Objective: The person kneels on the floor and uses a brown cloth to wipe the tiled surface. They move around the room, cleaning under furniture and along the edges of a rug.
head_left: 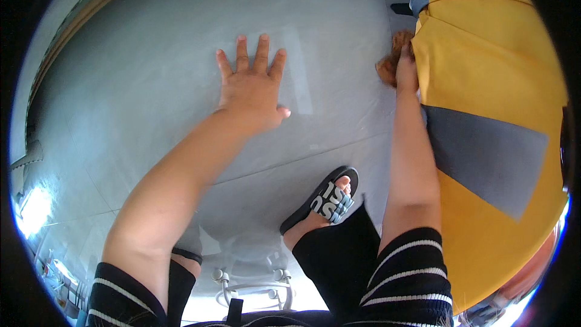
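Note:
My left hand is palm down with its fingers spread, over the grey tiled floor. Nothing is in it, and it looks laid flat on the tiles. Off to the right, my right hand reaches along the side of a yellow seat with a grey patch. Its fingers are closed over a brown crumpled cloth low by the floor. The yellow cover's edge and some blur hide part of the fingers and the cloth.
My foot in a black slide sandal stands between my arms. Behind it are the metal legs of a chair. A brown-edged piece curves along the far left. A small black object lies beyond my right hand.

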A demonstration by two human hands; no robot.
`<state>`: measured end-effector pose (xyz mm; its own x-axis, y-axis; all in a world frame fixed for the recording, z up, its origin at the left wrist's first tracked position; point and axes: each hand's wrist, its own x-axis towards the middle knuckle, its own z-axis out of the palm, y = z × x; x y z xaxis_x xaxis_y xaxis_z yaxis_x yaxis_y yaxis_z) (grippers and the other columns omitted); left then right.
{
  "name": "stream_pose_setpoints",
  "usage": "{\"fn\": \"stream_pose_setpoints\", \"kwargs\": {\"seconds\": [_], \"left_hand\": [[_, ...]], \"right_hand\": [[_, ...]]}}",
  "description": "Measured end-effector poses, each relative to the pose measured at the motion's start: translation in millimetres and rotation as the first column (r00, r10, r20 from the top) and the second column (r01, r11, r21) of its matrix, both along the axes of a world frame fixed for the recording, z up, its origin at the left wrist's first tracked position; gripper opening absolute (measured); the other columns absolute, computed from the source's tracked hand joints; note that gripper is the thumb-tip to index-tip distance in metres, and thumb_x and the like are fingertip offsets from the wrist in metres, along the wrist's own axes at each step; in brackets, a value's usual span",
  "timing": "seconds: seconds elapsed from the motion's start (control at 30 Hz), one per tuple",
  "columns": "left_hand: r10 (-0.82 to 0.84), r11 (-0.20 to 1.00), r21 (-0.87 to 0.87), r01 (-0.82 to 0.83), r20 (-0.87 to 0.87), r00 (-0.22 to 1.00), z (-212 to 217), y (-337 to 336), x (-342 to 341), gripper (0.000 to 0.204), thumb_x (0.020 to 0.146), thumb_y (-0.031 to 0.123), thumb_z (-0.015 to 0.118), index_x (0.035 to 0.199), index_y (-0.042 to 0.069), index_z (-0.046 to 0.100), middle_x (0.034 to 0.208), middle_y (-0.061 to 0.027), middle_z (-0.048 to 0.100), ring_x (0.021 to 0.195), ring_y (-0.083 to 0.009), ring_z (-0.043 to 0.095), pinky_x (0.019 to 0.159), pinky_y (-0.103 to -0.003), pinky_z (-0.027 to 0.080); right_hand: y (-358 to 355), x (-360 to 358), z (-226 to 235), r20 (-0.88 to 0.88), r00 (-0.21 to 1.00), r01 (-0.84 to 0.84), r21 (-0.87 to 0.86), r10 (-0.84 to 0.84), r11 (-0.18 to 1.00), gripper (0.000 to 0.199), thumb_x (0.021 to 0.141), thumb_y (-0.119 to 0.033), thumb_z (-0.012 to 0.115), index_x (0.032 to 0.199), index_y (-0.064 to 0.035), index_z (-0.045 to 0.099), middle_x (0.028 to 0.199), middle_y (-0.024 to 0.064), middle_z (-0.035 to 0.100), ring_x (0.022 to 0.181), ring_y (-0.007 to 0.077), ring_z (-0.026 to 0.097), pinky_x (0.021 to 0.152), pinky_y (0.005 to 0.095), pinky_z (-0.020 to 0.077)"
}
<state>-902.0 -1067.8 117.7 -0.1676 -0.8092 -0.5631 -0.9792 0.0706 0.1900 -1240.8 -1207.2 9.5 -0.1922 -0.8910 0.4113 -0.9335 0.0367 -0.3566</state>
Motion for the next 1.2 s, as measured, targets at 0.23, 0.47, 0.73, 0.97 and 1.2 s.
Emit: {"fn": "stream_pose_setpoints", "kwargs": {"seconds": [0.23,0.47,0.73,0.97,1.2], "left_hand": [[-0.08,0.996,0.043,0.075,0.119,0.99,4,-8,-13,0.101,0.081,0.047,0.071,0.155,0.009,0.014,0.16,-0.0227,0.002,0.143,-0.0528,0.007,0.114,-0.065,0.01],[-0.097,0.988,0.138,0.074,0.175,0.98,10,-23,-22,0.102,0.08,0.046,0.072,0.155,0.01,0.013,0.161,-0.0213,0.005,0.143,-0.0539,0.01,0.114,-0.064,0.011],[-0.093,0.99,0.118,0.074,0.165,0.982,8,-21,-14,0.102,0.078,0.046,0.072,0.155,0.01,0.016,0.161,-0.0209,0.007,0.142,-0.0545,0.015,0.114,-0.064,0.01],[-0.119,0.993,-0.008,0.122,0.139,0.983,-1,-15,-21,0.099,0.079,0.045,0.07,0.155,0.009,0.017,0.16,-0.0228,0.009,0.14,-0.0563,0.018,0.114,-0.063,0.011],[-0.124,0.992,0.022,0.121,0.167,0.978,0,-12,-8,0.095,0.082,0.045,0.067,0.155,0.009,0.017,0.16,-0.0225,0.01,0.14,-0.056,0.018,0.114,-0.063,0.01]], "right_hand": [[-88,-4,-39,0.011,1.0,-0.007,0.039,0.007,0.999,0.052,0.1,-0.038,0.047,0.134,0.0008,0.053,0.138,0.0194,0.053,0.129,0.0353,0.047,0.108,0.0398,0.0351],[5,47,-28,0.372,0.927,-0.09,0.069,0.058,0.994,0.043,0.097,-0.015,0.047,0.138,0.0001,0.047,0.148,0.0184,0.04,0.137,0.0355,0.037,0.115,0.0409,0.0256],[99,146,50,0.141,0.792,-0.602,0.02,0.594,0.798,0.05,0.073,0.001,0.061,0.117,-0.0206,0.066,0.122,0.0173,0.056,0.12,0.0385,0.047,0.105,0.0507,0.037],[-93,116,31,-0.588,0.797,-0.181,-0.016,0.137,0.983,0.051,0.095,-0.041,0.046,0.144,-0.0272,0.042,0.15,0.02,0.031,0.136,0.0436,0.029,0.111,0.0509,0.0303],[-121,142,24,-0.375,0.917,0.042,0.428,0.136,0.903,0.07,0.096,-0.057,0.032,0.155,-0.0205,0.018,0.161,0.0092,0.015,0.146,0.0409,0.012,0.117,0.0502,0.02]]}}
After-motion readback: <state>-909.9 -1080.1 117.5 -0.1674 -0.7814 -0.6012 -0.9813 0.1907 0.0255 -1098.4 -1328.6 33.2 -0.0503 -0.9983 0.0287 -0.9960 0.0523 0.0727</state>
